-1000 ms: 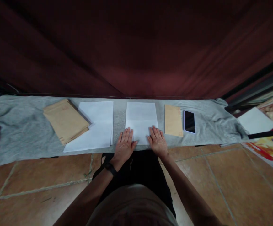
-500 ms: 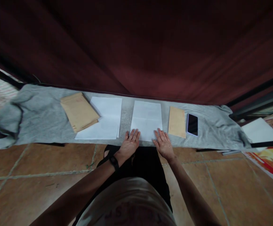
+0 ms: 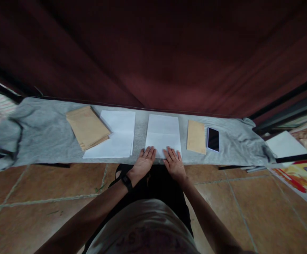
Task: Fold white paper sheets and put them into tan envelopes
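A white sheet of paper (image 3: 163,132) with a faint crease across it lies in front of me on a grey cloth. My left hand (image 3: 145,159) rests with fingers stretched out on its near left corner. Flat on the near right part of the same sheet is my right hand (image 3: 174,163), fingers apart. To the left, several brown envelopes (image 3: 87,127) overlap a stack of white paper (image 3: 119,135). One more brown envelope (image 3: 196,137) lies to the right of the sheet, with a smartphone (image 3: 213,139) beside it, its screen dark.
The grey cloth (image 3: 42,134) covers a narrow surface and bunches up at both ends. A dark red curtain (image 3: 153,70) hangs behind it. At the right are dark bars, a white sheet (image 3: 286,144) and a colourful printed package (image 3: 301,178). Tiled floor (image 3: 47,183) shows below.
My right hand has shifted left along the near edge, from the sheet's right corner further onto the paper. My left hand stays at its corner. The whole view has moved slightly.
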`<state>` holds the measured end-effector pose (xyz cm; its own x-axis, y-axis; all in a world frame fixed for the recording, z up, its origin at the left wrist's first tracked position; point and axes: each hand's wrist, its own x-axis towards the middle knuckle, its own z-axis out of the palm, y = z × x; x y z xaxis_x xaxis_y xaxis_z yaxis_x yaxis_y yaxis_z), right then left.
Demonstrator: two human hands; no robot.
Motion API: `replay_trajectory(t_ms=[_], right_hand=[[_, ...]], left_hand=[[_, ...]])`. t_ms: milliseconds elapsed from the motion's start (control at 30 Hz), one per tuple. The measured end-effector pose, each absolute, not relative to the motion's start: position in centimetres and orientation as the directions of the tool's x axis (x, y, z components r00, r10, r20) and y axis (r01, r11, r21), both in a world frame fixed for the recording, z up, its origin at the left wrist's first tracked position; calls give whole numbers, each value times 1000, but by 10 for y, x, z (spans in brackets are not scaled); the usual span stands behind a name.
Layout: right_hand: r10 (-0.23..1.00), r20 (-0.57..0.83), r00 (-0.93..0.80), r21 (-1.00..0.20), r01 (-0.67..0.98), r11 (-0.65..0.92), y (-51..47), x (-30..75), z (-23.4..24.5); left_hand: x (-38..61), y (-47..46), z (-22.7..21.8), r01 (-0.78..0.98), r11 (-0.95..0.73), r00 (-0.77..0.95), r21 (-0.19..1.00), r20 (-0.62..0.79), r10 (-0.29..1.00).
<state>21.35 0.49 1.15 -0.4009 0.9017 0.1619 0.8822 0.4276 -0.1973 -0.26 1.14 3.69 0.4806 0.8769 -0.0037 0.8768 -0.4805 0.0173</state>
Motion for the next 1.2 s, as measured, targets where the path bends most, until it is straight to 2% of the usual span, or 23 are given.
replay_trajectory(t_ms=[167,367,567,633,800,900,1067,1200], right_hand=[[916,172,-361,-201,898,392,6,229,11],[920,163,-357,-227,893,388,8,233,15],[908,132,-398,-265,868,419,9,231,20],[903,129,-410,-266,863,430,9,231,22],[891,125,-437,-245,856,455,9,232,23],[885,138,-445,-240,852,466,9,232,21],[885,149,-442,-244,850,466,8,232,17],[888,139,-438,-241,855,459,8,232,19]], left_hand=[[-7,15,31,880,-471,472,62,-6,881],[-9,21,35,862,-481,479,161,54,876],[-3,1,46,879,-476,476,12,32,879],[-3,-6,52,882,-472,471,6,52,881],[3,5,66,878,-458,437,141,154,886],[22,32,64,826,-523,490,209,193,850],[64,85,39,813,-537,519,224,140,843],[72,109,23,856,-461,442,233,130,887]])
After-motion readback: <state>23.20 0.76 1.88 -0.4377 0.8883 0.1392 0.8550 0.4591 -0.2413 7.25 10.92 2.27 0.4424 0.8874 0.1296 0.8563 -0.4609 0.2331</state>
